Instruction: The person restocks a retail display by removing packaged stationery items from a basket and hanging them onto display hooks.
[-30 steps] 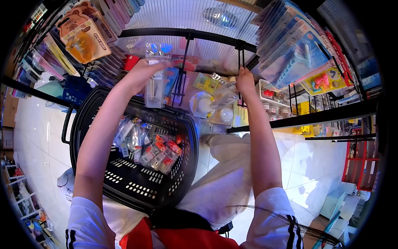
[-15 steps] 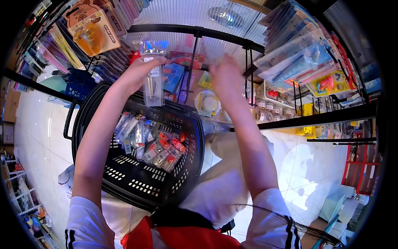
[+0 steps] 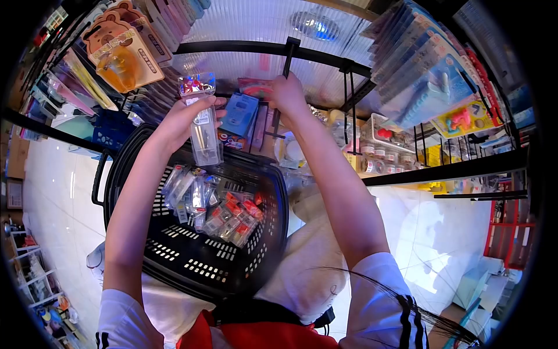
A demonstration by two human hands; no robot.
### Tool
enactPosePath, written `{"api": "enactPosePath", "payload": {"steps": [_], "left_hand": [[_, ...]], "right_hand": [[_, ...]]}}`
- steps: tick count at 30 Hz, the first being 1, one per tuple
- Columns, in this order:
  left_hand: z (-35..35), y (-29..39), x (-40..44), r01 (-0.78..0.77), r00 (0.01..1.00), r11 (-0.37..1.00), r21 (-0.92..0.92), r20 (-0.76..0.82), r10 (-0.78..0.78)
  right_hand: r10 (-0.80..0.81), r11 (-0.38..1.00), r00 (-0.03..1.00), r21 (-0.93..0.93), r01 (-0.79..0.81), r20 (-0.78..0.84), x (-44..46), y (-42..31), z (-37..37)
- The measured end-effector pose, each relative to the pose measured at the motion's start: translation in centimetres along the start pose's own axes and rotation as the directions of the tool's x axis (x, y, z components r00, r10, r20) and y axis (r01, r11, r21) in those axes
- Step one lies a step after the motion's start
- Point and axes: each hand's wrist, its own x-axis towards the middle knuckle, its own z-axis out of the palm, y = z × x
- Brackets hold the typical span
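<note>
My left hand [image 3: 189, 123] is closed around a clear plastic package [image 3: 204, 142], thumb across its front. Slim metallic pieces show inside, and a white label sits near its top. The package hangs tilted above the back rim of a black shopping basket [image 3: 174, 269]. My right hand [image 3: 289, 96] is wrapped round a black metal display hook [image 3: 290, 55] at the rack's crossbar; its fingertips are partly hidden. Inside the basket lie several small clear packets [image 3: 195, 192] and several packets with red tops [image 3: 235, 218].
A black crossbar [image 3: 232, 47] spans the rack before a ribbed translucent panel. Carded goods [image 3: 125, 61] hang at the left, blue bagged goods [image 3: 427, 87] at the right. Small jars [image 3: 381, 154] stand on the right shelf. My knee [image 3: 314, 232] is beside the basket.
My right hand has moved left and closed on the black hook, whose top now sticks up above the crossbar. My left hand has shifted slightly left and down with the package.
</note>
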Motion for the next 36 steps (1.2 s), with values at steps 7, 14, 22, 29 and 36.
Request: {"api": "enactPosePath", "payload": {"steps": [7, 14, 22, 29, 36], "left_hand": [[1.5, -1.3, 1.1, -0.002, 0.999, 1.0, -0.027, 0.052, 0.003], [4.7, -1.8, -1.7, -0.073, 0.997, 0.984, -0.164, -0.023, 0.07], [11.2, -6.9, -8.3, 0.067, 0.992, 0.95, -0.305, 0.119, -0.032], [18.6, -11.3, -6.9, 0.116, 0.981, 0.965, -0.233, 0.18, -0.074], [22.0, -14.8, -0.5, -0.121, 0.985, 0.991, -0.063, -0.129, 0.112]], "right_hand": [[0.335, 0.919, 0.935, 0.179, -0.351, 0.116, -0.4, -1.7, -2.6], [0.104, 0.994, 0.994, -0.016, -0.104, 0.021, 1.0, 4.4, -1.0], [-0.361, 0.919, 0.929, -0.201, 0.34, -0.08, -13.0, -0.3, -6.2], [0.105, 0.867, 0.993, 0.495, -0.063, -0.058, -22.2, 1.2, -11.9], [0.359, 0.857, 0.922, 0.443, -0.264, -0.144, -18.7, 4.0, -14.4]]}}
